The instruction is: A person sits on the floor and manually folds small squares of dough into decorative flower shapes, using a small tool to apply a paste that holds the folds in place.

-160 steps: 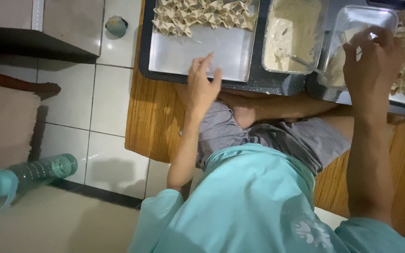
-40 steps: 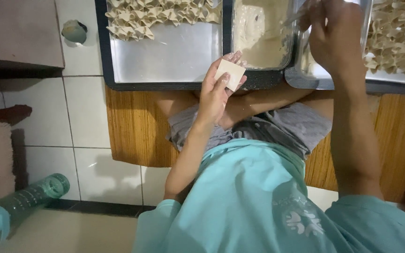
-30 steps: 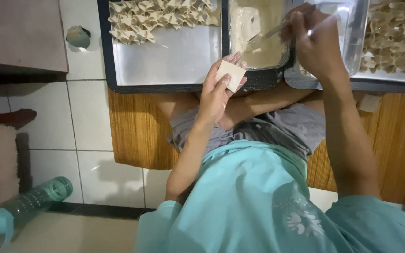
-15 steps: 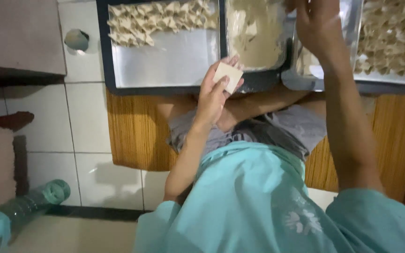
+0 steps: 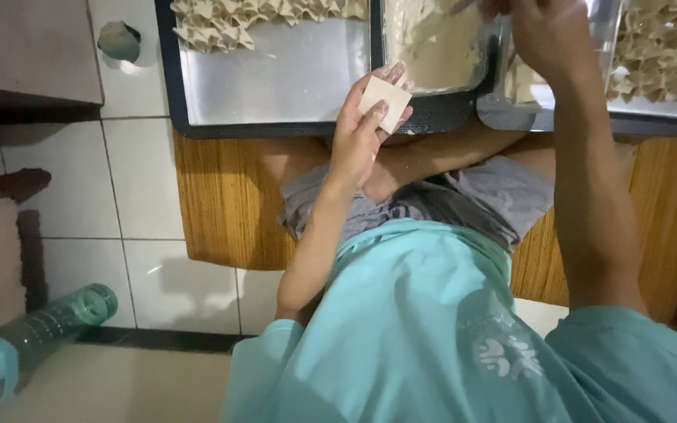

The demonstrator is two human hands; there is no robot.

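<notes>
My left hand (image 5: pixel 358 133) holds a pale square dough wrapper (image 5: pixel 385 102) flat on its fingers, just above the near edge of a metal tray (image 5: pixel 291 74). Folded dumplings (image 5: pixel 260 19) lie in rows along that tray's far side. My right hand (image 5: pixel 546 35) is raised at the top edge, fingers closed on a thin utensil (image 5: pixel 464 6) over a container of pale filling (image 5: pixel 432 43). A second tray (image 5: pixel 667 59) on the right is covered with more folded dumplings.
I sit on a wooden mat (image 5: pixel 221 204) laid on white floor tiles, knees under the trays. A teal plastic bottle (image 5: pixel 33 337) lies on the floor at the lower left. A small teal object (image 5: pixel 119 39) sits beside dark furniture (image 5: pixel 25 47).
My left hand picked up a wrapper and keeps it held out. My right hand took the utensil to the filling container and has lifted up toward the frame's top edge.
</notes>
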